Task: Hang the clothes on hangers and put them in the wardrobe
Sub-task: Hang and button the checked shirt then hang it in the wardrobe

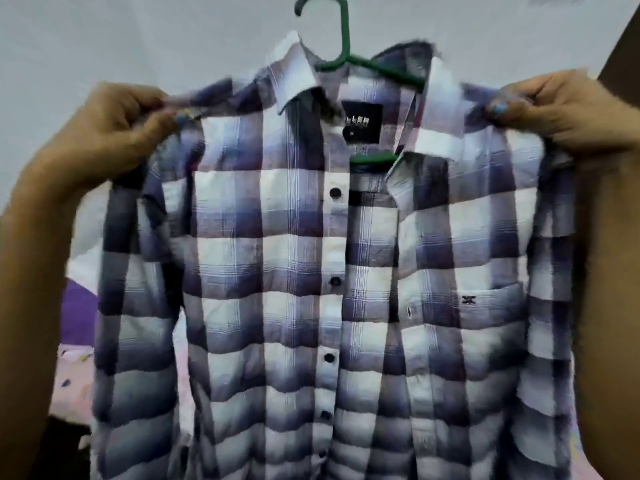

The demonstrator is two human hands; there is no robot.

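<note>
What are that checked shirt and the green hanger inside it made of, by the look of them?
The shirt looks like thin woven cloth, probably cotton or a blend: matte, softly creased, with the checks woven in. Its buttons look like dark glossy plastic. The hanger seems to be smooth moulded plastic, though coated wire cannot be ruled out.

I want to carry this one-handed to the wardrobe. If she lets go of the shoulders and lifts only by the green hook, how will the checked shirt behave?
The checked shirt is probably floppy: it hangs in waves below both hands. It looks thin, so likely light. With its top unbuttoned, it may slip on the green hanger.
</note>
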